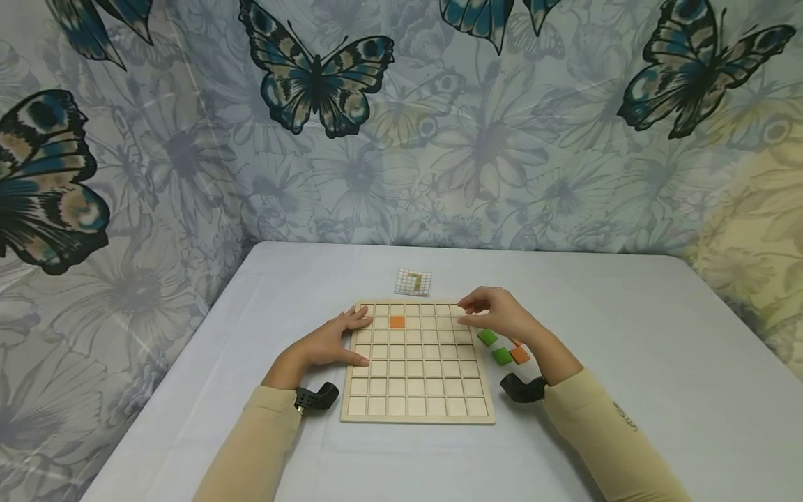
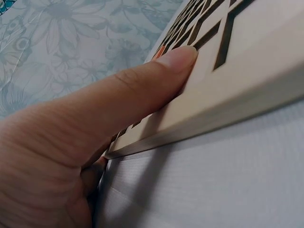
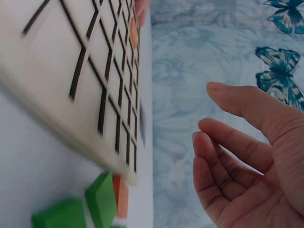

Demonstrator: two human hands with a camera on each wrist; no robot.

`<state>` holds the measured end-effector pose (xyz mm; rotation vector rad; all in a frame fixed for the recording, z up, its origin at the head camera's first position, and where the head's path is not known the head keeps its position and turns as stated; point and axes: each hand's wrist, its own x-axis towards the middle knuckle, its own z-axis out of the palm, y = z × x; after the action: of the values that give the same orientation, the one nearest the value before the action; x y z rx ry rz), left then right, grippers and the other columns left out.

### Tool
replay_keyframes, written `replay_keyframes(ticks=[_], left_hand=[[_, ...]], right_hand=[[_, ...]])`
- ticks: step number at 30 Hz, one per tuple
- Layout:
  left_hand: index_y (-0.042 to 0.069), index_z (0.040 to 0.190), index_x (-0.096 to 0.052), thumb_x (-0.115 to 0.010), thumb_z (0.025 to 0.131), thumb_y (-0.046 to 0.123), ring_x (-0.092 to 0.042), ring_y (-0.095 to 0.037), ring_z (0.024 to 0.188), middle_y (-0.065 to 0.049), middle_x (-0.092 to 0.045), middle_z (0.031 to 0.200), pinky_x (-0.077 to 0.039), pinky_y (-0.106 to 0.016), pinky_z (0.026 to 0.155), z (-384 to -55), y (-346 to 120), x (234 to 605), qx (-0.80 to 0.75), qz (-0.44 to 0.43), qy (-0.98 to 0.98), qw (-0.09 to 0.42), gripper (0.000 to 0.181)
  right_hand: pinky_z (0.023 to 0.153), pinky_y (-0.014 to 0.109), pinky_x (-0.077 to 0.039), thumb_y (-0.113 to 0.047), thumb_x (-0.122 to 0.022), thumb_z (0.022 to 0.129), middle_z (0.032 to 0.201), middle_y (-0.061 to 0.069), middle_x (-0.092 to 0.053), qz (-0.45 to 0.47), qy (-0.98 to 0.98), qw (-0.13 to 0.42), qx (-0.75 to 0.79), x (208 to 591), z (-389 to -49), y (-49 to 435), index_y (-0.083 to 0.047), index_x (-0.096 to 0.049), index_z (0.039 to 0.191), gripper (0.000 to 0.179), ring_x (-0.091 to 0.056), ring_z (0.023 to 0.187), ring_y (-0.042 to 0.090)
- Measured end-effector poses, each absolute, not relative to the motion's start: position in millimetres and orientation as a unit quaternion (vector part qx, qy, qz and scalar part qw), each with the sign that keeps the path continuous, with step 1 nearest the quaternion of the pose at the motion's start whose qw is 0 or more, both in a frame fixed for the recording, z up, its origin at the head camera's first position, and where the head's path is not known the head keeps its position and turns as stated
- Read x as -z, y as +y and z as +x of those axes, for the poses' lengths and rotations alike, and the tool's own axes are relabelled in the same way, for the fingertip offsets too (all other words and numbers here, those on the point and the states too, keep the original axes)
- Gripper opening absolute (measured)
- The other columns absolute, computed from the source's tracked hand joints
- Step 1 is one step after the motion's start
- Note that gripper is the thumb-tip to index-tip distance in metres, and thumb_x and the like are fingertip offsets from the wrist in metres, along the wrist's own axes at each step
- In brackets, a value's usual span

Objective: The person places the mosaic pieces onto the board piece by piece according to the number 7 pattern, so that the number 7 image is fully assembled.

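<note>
A wooden grid board [image 1: 434, 386] lies flat on the table, with one orange square tile [image 1: 397, 322] in a cell of an upper row. My left hand [image 1: 329, 340] rests on the board's left edge, its fingers and thumb spread; in the left wrist view the thumb [image 2: 137, 80] lies along the frame. Over the board's upper right edge hovers my right hand [image 1: 502, 312]. Its thumb and fingers stand apart with nothing between them in the right wrist view. Close under this hand lie green tiles [image 1: 502, 356] and orange tiles [image 1: 520, 354], one partly hidden by the wrist.
A small card [image 1: 413, 282] printed with a coloured grid lies behind the board. White cloth [image 1: 627, 335] covers the table, and a butterfly-patterned curtain [image 1: 489, 146] hangs behind it. Black wrist cameras [image 1: 523, 388] sit low on both wrists beside the board.
</note>
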<state>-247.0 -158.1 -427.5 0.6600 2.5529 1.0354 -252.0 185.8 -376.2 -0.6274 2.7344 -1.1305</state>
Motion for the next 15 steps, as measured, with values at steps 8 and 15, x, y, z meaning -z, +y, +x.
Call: replay_keyframes(ticks=[8,15], left_hand=[[0.013,0.142,-0.04,-0.082,0.067,0.035,0.0,-0.036,0.145,-0.003,-0.015,0.157,-0.006,-0.057,0.115,-246.8,-158.2,427.9,-0.357,0.23,0.892,0.154,0.089],[0.013,0.142,-0.04,-0.082,0.067,0.036,0.0,-0.036,0.145,-0.003,-0.015,0.157,-0.006,-0.057,0.115,-247.2,-158.7,427.2,-0.356,0.232,0.892,0.154,0.089]], right_hand=[[0.082,0.04,-0.053,-0.018,-0.071,0.082,0.102,0.013,-0.065,-0.197,0.917,0.044,0.344,378.8,-240.7,212.7,0.001,-0.065,0.109,0.034,-0.062,0.093,0.026],[0.076,0.033,-0.051,-0.017,-0.072,0.08,0.101,0.013,-0.065,-0.181,0.923,0.042,0.336,379.1,-230.6,229.4,0.0,-0.066,0.107,0.032,-0.061,0.091,0.023]])
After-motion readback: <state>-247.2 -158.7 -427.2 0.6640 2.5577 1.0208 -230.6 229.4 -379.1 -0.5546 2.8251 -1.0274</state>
